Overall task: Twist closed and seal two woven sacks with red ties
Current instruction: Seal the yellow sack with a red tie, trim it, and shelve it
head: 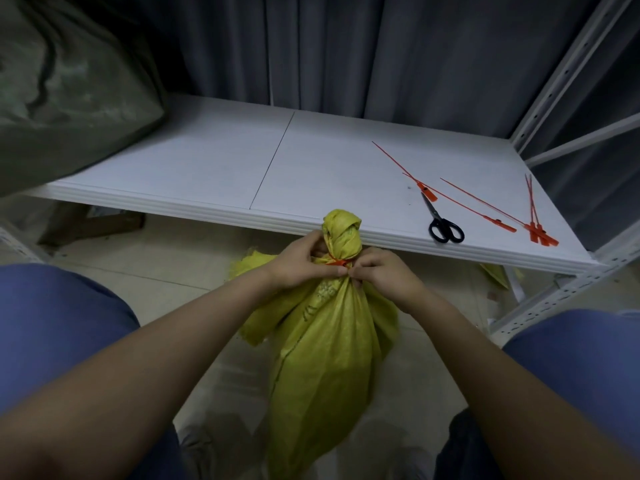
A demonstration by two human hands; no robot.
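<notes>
Head view: a yellow woven plastic sack (325,341) stands on the floor before a white shelf board (207,161), with a thin red plastic tie (337,262) around its twisted neck. The left hand (304,261) and right hand (384,275) meet there, fingers curled on the neck. Spare red ties (485,206) and black-handled scissors (443,223) lie on the board.

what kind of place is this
Probably a storeroom or packing area: a white metal shelving rack, spare red ties and scissors laid on it, and a yellow woven sack being tied.
</notes>
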